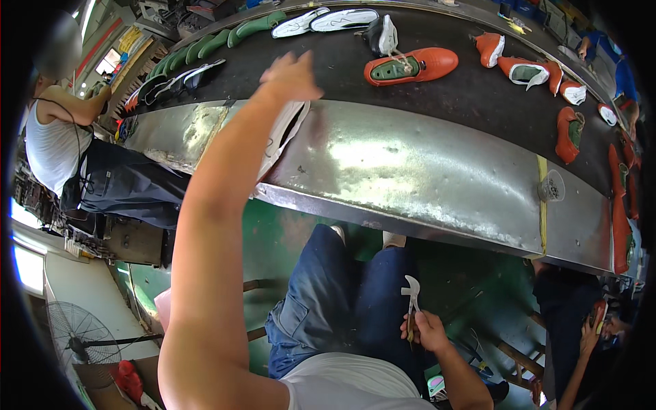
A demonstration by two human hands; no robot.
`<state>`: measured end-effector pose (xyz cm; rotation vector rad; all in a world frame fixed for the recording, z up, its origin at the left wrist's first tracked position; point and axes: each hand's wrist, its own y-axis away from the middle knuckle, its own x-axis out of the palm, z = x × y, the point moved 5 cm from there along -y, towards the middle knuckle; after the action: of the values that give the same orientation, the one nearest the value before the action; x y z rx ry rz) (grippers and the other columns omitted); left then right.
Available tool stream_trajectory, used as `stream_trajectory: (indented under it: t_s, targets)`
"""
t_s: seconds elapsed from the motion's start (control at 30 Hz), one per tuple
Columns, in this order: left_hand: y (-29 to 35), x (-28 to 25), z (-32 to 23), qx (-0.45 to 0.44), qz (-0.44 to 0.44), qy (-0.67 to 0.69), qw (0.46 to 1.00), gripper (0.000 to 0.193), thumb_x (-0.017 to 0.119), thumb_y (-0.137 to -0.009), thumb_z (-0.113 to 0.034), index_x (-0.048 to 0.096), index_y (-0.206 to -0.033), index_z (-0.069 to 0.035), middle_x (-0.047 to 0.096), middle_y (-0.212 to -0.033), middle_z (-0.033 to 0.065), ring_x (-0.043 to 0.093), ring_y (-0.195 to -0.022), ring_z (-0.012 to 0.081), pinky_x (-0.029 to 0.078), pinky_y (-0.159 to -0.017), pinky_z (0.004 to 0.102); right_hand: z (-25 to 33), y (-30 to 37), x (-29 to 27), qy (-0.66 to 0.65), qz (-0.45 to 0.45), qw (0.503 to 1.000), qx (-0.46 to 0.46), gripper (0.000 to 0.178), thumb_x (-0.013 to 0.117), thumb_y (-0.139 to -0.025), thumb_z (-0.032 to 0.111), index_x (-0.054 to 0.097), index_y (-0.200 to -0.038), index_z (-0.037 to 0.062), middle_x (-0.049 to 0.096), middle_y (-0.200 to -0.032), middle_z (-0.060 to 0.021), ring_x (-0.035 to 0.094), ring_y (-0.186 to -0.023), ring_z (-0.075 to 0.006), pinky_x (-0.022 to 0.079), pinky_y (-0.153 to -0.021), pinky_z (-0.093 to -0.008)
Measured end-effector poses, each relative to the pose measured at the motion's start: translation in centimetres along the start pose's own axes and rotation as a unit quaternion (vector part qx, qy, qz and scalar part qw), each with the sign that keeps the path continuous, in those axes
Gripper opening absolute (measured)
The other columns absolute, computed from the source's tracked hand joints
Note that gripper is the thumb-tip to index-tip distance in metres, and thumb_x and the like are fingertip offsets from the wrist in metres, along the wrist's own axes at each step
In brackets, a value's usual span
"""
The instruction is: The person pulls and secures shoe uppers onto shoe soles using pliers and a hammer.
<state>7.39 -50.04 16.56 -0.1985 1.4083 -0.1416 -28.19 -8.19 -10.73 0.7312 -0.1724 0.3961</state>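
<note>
My left hand [294, 76] reaches out over the dark conveyor belt [451, 102], its fingers apart and nothing seen in them. Partly behind that forearm, a white shoe piece with a dark opening [281, 140] lies on the metal ledge [383, 157]. Low over my lap, my right hand [429, 330] is closed around the handles of a pair of lasting pincers [411, 290], their metal head pointing up. Past my left hand, a red shoe upper on a green last [410, 67] rests on the belt against a black and white shoe [381, 35].
More red shoes [567, 133] curve along the belt at the right. Green lasts [256, 26] and white soles [342, 20] line its far side. A clear cup [551, 186] stands on the ledge. Co-workers are at the left [55, 137] and right; a fan [78, 335] is lower left.
</note>
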Motion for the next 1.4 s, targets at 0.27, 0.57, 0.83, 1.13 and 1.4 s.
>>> stream_trajectory:
  t_s: [0.27, 0.57, 0.83, 1.13, 1.4]
  targets:
    - [11.7, -0.5, 6.6, 0.009, 0.217, 0.681, 0.699, 0.063, 0.071, -0.093, -0.029, 0.048, -0.143, 0.000, 0.069, -0.115, 0.0099, 0.069, -0.093, 0.0168, 0.058, -0.084, 0.0317, 0.2, 0.5, 2.1, 0.107, -0.022, 0.989, -0.096, 0.035, 0.050, -0.105, 0.028, 0.060, -0.114, -0.0045, 0.069, -0.088, -0.0085, 0.066, -0.069, -0.0146, 0.051, -0.059, -0.0281]
    - [41.9, 12.0, -5.8, -0.095, 0.195, 0.826, 0.520, 0.056, 0.068, -0.096, -0.020, 0.046, -0.146, -0.008, 0.065, -0.122, 0.0068, 0.061, -0.111, 0.0157, 0.049, -0.098, 0.0329, 17.6, 0.8, 6.5, 0.478, -0.219, 0.728, -0.440, 0.038, 0.070, -0.088, 0.018, 0.058, -0.120, 0.0015, 0.066, -0.102, -0.0212, 0.066, -0.092, -0.0397, 0.053, -0.082, -0.0449]
    - [42.1, 16.1, -4.9, -0.177, 0.214, 0.847, 0.453, 0.048, 0.063, -0.100, -0.021, 0.047, -0.145, -0.013, 0.064, -0.117, 0.0045, 0.059, -0.108, 0.0138, 0.049, -0.094, 0.0294, 37.9, -10.8, 5.0, 0.617, -0.273, 0.532, -0.512, 0.029, 0.066, -0.089, 0.013, 0.056, -0.112, -0.0001, 0.062, -0.106, -0.0207, 0.060, -0.103, -0.0393, 0.047, -0.089, -0.0490]
    - [39.2, 20.5, -3.8, -0.229, 0.231, 0.868, 0.375, 0.054, 0.066, -0.098, -0.021, 0.044, -0.146, -0.008, 0.063, -0.121, 0.0039, 0.059, -0.109, 0.0138, 0.048, -0.096, 0.0297, 47.6, -26.5, 0.2, 0.706, -0.281, 0.473, -0.446, 0.039, 0.061, -0.096, 0.031, 0.055, -0.120, 0.0008, 0.066, -0.111, -0.0214, 0.063, -0.106, -0.0391, 0.047, -0.091, -0.0523]
    - [36.1, 21.1, -4.0, -0.202, 0.236, 0.869, 0.386, 0.056, 0.065, -0.098, -0.018, 0.042, -0.147, -0.007, 0.060, -0.125, 0.0048, 0.057, -0.113, 0.0137, 0.045, -0.100, 0.0293, 57.7, -30.5, 1.9, 0.758, -0.266, 0.448, -0.393, 0.030, 0.059, -0.097, 0.035, 0.055, -0.107, 0.0061, 0.069, -0.094, -0.0200, 0.066, -0.088, -0.0414, 0.051, -0.078, -0.0529]
